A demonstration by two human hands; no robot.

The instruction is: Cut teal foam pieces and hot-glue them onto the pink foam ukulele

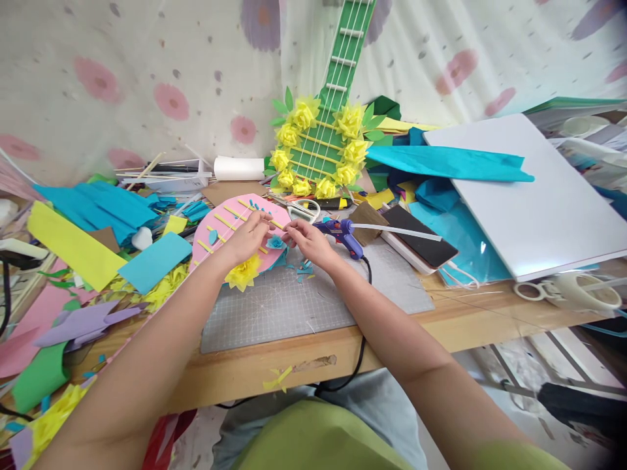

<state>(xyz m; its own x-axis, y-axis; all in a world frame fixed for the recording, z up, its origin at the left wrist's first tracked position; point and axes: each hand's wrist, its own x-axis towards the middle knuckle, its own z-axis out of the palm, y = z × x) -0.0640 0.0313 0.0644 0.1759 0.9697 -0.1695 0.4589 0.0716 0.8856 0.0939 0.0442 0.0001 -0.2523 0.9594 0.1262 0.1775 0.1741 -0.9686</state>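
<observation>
A pink paper guitar body (226, 217) with yellow strips and white strings lies on the grey cutting mat (274, 313). My left hand (251, 236) is over it, fingers bent together near its right part; what they hold, if anything, is too small to make out. Close beside it, my right hand (309, 243) has its fingertips pinched at the body's right edge, their contents also unclear. Just below the fingertips sits a blue paper flower (275, 242). A yellow paper flower (243, 273) is on the body's near edge. Right of my right hand lies a purple glue gun (345, 236) with a white glue stick.
Behind stands a green paper guitar (337, 88) ringed with yellow flowers. Scissors (304, 210) lie near the mat. A black power bank-like block (418, 235) and a large white board (533, 196) are at right. Coloured paper, including a yellow sheet (73, 245), covers the left.
</observation>
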